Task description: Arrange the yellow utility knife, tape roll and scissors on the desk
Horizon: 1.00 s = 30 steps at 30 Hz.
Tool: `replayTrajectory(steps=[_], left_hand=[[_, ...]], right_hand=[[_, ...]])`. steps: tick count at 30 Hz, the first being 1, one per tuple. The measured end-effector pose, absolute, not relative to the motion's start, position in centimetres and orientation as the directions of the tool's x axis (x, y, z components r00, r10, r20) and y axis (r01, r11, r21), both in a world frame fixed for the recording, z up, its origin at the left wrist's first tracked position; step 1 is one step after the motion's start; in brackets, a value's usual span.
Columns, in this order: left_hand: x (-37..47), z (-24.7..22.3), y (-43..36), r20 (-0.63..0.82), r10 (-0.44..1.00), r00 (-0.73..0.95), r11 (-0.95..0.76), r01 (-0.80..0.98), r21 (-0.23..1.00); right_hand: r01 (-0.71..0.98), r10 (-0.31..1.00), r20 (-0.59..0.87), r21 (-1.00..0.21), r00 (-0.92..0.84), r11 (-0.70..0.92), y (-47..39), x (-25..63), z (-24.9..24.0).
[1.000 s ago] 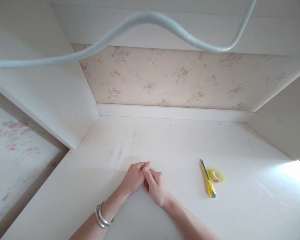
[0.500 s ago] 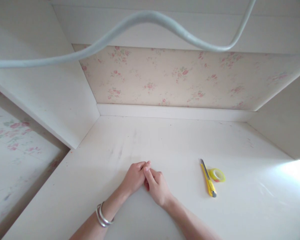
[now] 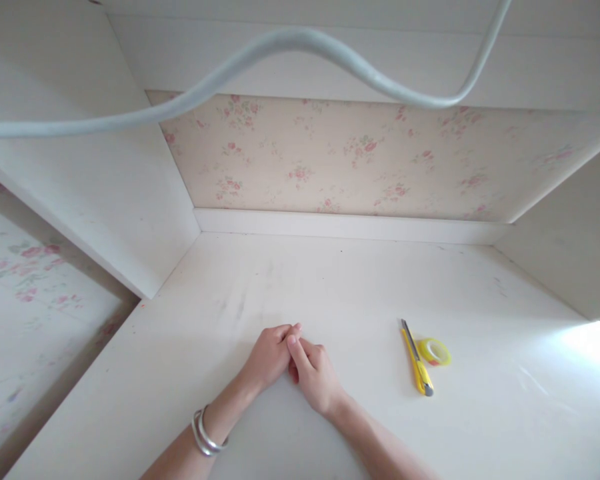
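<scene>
My left hand (image 3: 270,357) and my right hand (image 3: 316,375) are clasped together on the white tabletop (image 3: 300,287). The fingers of both are closed and folded into each other, with my right thumb lying on top. No object shows between them. Two silver bangles (image 3: 205,433) circle my left wrist. To the right of my hands, apart from them, lies a yellow utility knife (image 3: 417,360) with its dark blade end pointing away from me. Touching or nearly touching it is a small roll of yellow tape (image 3: 434,351).
A white side panel (image 3: 105,200) rises at the left and another panel (image 3: 570,240) at the right. Floral wallpaper (image 3: 320,157) covers the back wall above a low white ledge (image 3: 350,225). A pale cable (image 3: 300,39) crosses the upper view, near the camera.
</scene>
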State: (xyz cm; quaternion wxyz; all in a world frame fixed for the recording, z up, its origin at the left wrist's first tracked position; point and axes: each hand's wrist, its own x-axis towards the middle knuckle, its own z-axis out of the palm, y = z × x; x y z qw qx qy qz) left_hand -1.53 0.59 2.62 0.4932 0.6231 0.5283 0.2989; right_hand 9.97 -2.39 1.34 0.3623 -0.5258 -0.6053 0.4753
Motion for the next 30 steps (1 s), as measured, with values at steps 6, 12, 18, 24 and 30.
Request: replayTrajectory(steps=[6, 12, 18, 24, 30], left_hand=[[-1.64, 2.53, 0.65, -0.126, 0.956, 0.265, 0.021, 0.364, 0.931], [-1.62, 2.28, 0.7, -0.127, 0.956, 0.266, 0.019, 0.374, 0.927], [-1.67, 2.15, 0.75, -0.132, 0.954, 0.27, 0.023, 0.37, 0.929], [-1.59, 2.38, 0.72, -0.117, 0.962, 0.246, 0.014, 0.385, 0.923], [-1.6, 2.35, 0.71, -0.124, 0.959, 0.254, 0.018, 0.382, 0.924]], right_hand=[[0.295, 0.981, -0.064, -0.956, -0.182, -0.008, -2.39, 9.93, 1.42], [0.3, 0.982, -0.06, -0.954, -0.18, -0.004, -2.35, 9.89, 1.14], [0.301, 0.982, -0.06, -0.954, -0.176, -0.004, -2.21, 9.93, 1.05], [0.308, 0.981, -0.067, -0.951, -0.182, -0.008, -2.31, 9.95, 1.11], [0.302, 0.982, -0.068, -0.953, -0.178, -0.011, -2.41, 9.98, 1.2]])
